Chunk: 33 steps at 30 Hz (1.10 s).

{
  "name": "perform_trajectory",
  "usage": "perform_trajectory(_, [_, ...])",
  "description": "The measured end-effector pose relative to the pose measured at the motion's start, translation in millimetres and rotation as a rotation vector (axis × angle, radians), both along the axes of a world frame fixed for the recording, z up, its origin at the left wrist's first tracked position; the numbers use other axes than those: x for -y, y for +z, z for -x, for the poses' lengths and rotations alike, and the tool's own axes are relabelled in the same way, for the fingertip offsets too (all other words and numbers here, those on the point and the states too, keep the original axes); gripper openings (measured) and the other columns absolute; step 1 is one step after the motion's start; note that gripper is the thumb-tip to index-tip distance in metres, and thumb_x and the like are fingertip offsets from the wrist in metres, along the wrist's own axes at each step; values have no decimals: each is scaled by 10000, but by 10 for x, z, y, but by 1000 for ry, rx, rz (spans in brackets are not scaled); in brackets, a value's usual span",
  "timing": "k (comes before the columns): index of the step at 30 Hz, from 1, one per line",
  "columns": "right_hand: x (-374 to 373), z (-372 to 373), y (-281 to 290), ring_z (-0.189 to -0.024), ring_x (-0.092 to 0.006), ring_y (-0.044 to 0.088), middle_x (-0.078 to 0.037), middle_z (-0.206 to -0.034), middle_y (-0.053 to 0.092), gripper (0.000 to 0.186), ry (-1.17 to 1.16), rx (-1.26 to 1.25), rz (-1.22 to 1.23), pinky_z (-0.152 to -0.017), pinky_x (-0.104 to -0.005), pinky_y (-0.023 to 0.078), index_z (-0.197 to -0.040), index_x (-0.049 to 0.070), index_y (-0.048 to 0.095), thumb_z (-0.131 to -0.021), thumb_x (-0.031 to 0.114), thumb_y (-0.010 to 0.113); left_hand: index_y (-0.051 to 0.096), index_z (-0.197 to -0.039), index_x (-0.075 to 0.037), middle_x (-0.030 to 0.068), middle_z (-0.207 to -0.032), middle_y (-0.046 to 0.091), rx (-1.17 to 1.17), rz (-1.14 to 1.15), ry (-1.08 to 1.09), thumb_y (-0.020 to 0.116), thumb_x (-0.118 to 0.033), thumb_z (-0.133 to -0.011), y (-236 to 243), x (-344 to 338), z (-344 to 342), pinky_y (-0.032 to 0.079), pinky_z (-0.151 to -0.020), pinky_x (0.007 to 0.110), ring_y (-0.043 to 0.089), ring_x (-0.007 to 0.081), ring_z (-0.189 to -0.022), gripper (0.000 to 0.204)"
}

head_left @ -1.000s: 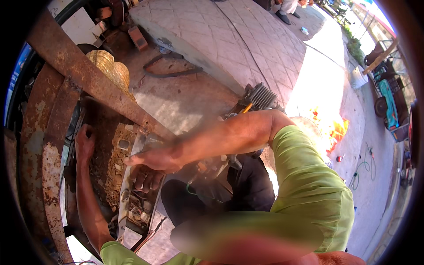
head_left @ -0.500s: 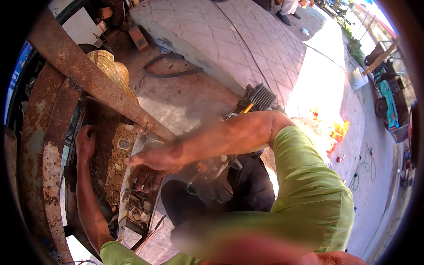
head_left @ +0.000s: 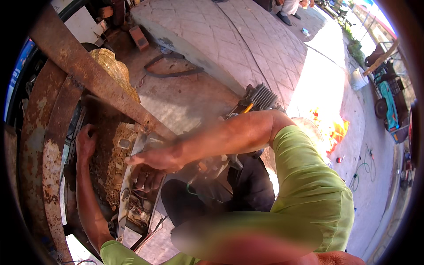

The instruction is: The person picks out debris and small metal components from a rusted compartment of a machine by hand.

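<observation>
My left hand (head_left: 86, 142) reaches into a dirt-caked metal frame (head_left: 115, 161) at the left. Its fingers are curled, and whatever they might hold is hidden. Across my body comes my right arm, and my right hand (head_left: 154, 160) grips a pale metal rail (head_left: 128, 187) along the frame's near side. The thumb lies over the rail while the fingers curl down beside it. Wires and small dirty parts (head_left: 140, 210) sit beside the rail below that hand. A finned engine cylinder (head_left: 261, 97) stands beyond my right forearm.
Rusty beams (head_left: 95, 73) cross above my left arm. A straw hat (head_left: 112, 68), a brick (head_left: 139, 38) and a black belt loop (head_left: 172, 66) lie beyond. The raised concrete slab (head_left: 221, 35) has an edge. A teal vehicle (head_left: 388, 101) stands far right; another person's legs (head_left: 289, 9) show at the top.
Both hands stay in nearly the same place. My right fingers have shifted slightly beside the rail, and the view has moved a little.
</observation>
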State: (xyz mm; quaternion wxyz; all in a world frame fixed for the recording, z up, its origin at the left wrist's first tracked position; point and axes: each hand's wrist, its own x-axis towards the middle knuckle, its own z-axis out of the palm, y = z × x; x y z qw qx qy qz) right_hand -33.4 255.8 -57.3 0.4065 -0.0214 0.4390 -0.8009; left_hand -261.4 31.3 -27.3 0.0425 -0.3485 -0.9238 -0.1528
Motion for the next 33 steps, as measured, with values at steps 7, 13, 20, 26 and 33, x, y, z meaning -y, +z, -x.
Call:
perform_trajectory(7, [-74,-21,78,-813,-235,695,-147,-989,690,633,33,-10,-22,-702,-346,565,-1162,-2,608,-1007,559,360,657,-1047,-28,174,-1026,662,35,-52,-7,612,-106,-844,-9,-67,-26,479,-856,399,628,356,-1006,223])
perform_trajectory(13, [-35,9,10,-788,-268,703,-176,-921,681,715,12,-10,16,-668,-367,576,-1135,-87,573,-998,582,360,661,-1092,-37,180,-1066,660,-102,49,125,603,-157,-874,8,21,6,472,-889,423,616,365,-1047,256])
perform_trajectory(20, [-46,24,63,-778,-246,695,-145,-926,702,630,25,11,40,-659,-343,571,-1123,-26,590,-983,567,426,675,-1108,-102,205,-1127,652,-235,162,214,589,-289,-881,-164,302,260,475,-916,478,605,383,-1091,307])
perform_trajectory(26, [-63,43,23,-927,-237,677,-145,-1074,672,820,84,14,162,-738,-312,554,-1234,-38,569,-896,703,464,691,-1111,-140,167,-1101,660,-415,199,381,623,-287,-873,-370,488,488,476,-925,471,612,363,-1064,287])
perform_trajectory(33, [-90,62,42,-973,-282,678,-183,-1134,666,811,70,47,133,-727,-328,579,-1246,-26,577,-914,699,432,713,-1062,-132,156,-1080,680,-191,79,383,615,-273,-873,-227,395,332,495,-926,455,629,353,-1051,256])
